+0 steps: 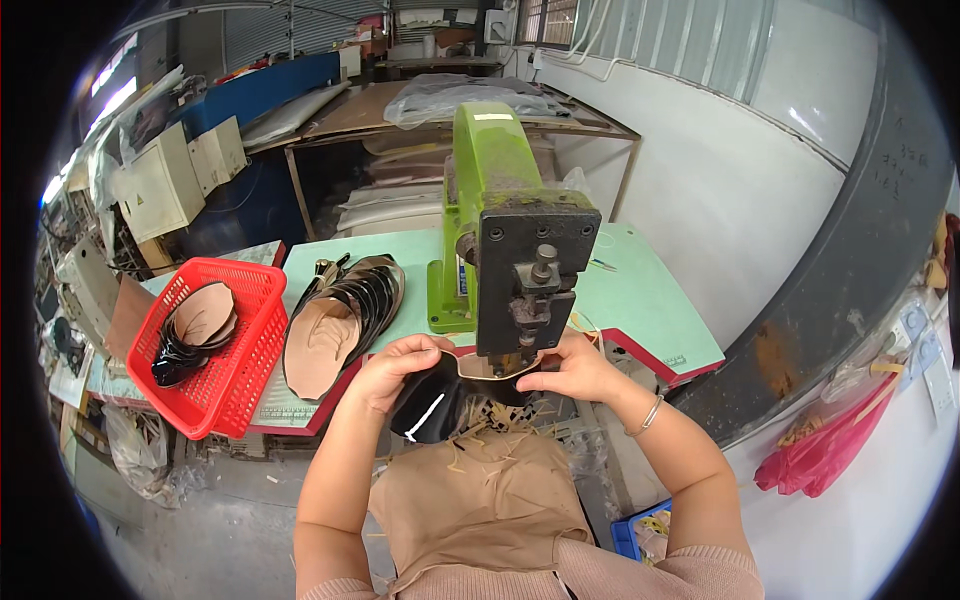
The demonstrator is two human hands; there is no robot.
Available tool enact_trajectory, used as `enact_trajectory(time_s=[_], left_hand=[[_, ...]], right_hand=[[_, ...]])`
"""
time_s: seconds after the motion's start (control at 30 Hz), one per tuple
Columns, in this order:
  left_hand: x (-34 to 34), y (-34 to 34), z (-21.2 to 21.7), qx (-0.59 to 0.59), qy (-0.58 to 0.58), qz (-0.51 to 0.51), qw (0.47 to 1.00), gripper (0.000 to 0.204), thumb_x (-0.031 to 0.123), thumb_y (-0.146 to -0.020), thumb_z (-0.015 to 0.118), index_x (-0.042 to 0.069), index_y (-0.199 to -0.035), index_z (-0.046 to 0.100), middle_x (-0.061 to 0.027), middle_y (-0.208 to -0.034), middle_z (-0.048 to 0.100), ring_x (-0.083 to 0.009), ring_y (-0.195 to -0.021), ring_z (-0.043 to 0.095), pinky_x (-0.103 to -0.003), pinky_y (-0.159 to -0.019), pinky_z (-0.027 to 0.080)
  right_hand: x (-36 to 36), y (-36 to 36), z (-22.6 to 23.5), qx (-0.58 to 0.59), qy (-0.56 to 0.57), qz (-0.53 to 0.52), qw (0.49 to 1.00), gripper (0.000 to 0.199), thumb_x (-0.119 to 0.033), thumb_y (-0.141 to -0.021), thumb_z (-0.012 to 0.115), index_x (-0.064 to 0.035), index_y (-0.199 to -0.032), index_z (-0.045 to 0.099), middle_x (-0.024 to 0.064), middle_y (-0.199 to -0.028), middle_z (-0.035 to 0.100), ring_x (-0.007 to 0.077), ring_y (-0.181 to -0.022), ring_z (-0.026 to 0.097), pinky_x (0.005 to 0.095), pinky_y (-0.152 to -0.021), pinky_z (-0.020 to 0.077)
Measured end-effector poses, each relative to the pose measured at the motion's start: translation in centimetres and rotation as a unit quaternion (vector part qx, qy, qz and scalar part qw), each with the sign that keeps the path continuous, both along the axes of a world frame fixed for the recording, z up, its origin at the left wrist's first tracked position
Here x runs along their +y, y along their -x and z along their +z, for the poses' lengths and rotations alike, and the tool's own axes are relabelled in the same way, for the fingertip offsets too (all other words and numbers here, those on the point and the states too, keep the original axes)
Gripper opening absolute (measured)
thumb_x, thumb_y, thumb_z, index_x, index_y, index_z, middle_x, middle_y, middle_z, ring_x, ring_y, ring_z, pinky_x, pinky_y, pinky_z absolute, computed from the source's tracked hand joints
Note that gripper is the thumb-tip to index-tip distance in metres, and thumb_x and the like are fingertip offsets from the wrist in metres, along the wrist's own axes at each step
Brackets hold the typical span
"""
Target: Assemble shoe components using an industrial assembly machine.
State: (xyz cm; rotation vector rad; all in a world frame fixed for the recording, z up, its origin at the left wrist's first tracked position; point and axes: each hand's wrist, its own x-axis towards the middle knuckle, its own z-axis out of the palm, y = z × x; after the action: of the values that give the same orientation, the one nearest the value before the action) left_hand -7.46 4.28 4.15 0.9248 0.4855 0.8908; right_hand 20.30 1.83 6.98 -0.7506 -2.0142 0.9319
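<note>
Black leather piece point(432, 405) | between both hands' grip | apparently under press point(524, 290)

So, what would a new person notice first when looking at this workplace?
First, the bright green machine with a dark metal head, standing at the centre of the pale green table. Directly under its head, the left hand and the right hand hold a glossy black shoe piece. On the left, a red basket holds similar pieces, with a stack of cut pieces beside it.

Green machine point(487, 170), red basket point(225, 340), glossy black leather piece point(430, 405).
</note>
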Motion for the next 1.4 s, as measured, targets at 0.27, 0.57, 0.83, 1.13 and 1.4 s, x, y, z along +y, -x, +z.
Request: enact_trajectory(time_s=[0.27, 0.57, 0.83, 1.13, 1.4], left_hand=[[0.7, 1.4, -0.7, 0.005, -0.029, 0.006, 1.000, 0.011, 0.012, -0.078, 0.066, 0.003, -0.078, 0.060, -0.0092, -0.106, 0.056, -0.0159, -0.088, 0.056, -0.029, -0.081, 0.045], [-4.6, 2.2, -3.8, 0.200, -0.248, 0.032, 0.947, 0.008, 0.007, -0.077, 0.068, 0.004, -0.079, 0.060, -0.0080, -0.106, 0.054, -0.0157, -0.098, 0.050, -0.028, -0.087, 0.038], [-9.1, 3.5, -7.6, 0.107, -0.051, 0.097, 0.988, 0.011, 0.009, -0.079, 0.066, 0.001, -0.085, 0.062, -0.0090, -0.107, 0.055, -0.0145, -0.095, 0.054, -0.027, -0.083, 0.044], [-12.5, 3.1, -9.7, 0.148, -0.117, 0.167, 0.968, 0.040, 0.008, -0.074, 0.070, 0.005, -0.110, 0.052, -0.0083, -0.121, 0.047, -0.0187, -0.111, 0.047, -0.032, -0.093, 0.039], [-18.2, 2.6, -9.7, 0.541, -0.378, 0.105, 0.744, 0.073, 0.010, -0.063, 0.069, 0.016, -0.130, 0.041, -0.0156, -0.137, 0.032, -0.0345, -0.115, 0.046, -0.039, -0.085, 0.048]], right_hand=[[-1.7, 2.4, 0.3, -0.046, -0.080, -0.101, 0.991, 0.044, -0.017, -0.066, 0.080, -0.0025, -0.102, 0.061, 0.0073, -0.103, 0.060, 0.0124, -0.086, 0.059, 0.0278, -0.072, 0.0521], [-4.9, 3.0, -6.9, -0.010, -0.107, -0.128, 0.986, 0.035, -0.017, -0.059, 0.083, -0.0057, -0.073, 0.053, 0.0099, -0.104, 0.050, 0.0203, -0.092, 0.053, 0.0288, -0.074, 0.0464], [-6.4, 5.2, -9.9, 0.063, 0.027, -0.105, 0.992, 0.033, -0.014, -0.061, 0.082, -0.0053, -0.079, 0.056, 0.0086, -0.105, 0.050, 0.0174, -0.092, 0.054, 0.0265, -0.073, 0.0474], [-5.9, 6.6, -11.2, 0.059, 0.071, -0.093, 0.991, 0.030, -0.007, -0.067, 0.077, -0.0055, -0.090, 0.058, 0.0047, -0.101, 0.052, 0.0093, -0.089, 0.051, 0.0208, -0.071, 0.0415], [-2.2, 10.2, -15.9, 0.123, 0.438, -0.029, 0.890, 0.019, -0.017, -0.079, 0.069, -0.0035, -0.090, 0.061, -0.0008, -0.081, 0.060, 0.0061, -0.073, 0.054, 0.0220, -0.065, 0.0438]])
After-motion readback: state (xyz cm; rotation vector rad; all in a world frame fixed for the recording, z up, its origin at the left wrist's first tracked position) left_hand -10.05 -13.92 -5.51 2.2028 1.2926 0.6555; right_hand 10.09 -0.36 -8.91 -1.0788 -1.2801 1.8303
